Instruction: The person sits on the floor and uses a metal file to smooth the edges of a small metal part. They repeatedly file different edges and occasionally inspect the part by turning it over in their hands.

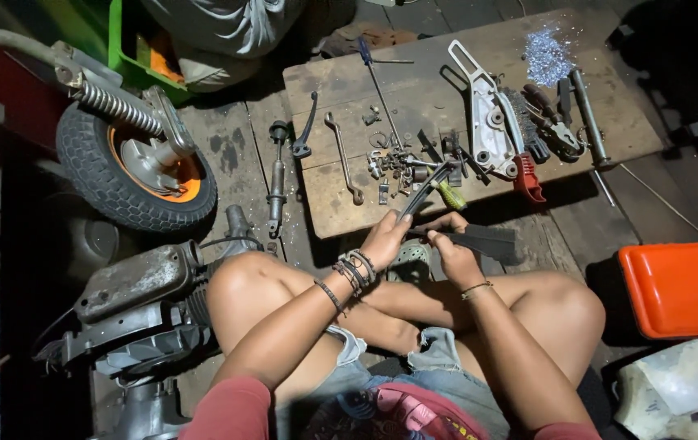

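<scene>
**Inspector:** Crossed bare legs sit closest to the lens, on the plank floor [235,163]. Hands?

**Assistant:** Left hand [383,240], bracelets at the wrist, is clenched on green-handled pliers [434,189]; the handles rise toward the board. Right hand [452,254] grips a flat black strip [479,240] that runs rightward, low above the floor and just in front of the knees. The plier tips seem to meet the strip between the two hands; contact is too dark to confirm.

**Inspector:** Surroundings?

**Assistant:** Directly beyond lies a low wooden board serving as desk [349,204]. On it: a combination wrench [343,157], a long screwdriver [377,81], a cluster of small nuts and bolts [394,163], a white cast bracket [491,122], a red plastic piece [528,179] touching its lower end, and a heap of metal shavings [546,55].

**Inspector:** Off the board?

**Assistant:** Left, a small wheel with orange rim [133,163] and coil spring; nearer, a grey engine casing [137,281] beside the left knee. Right, an orange toolbox [683,287].
</scene>
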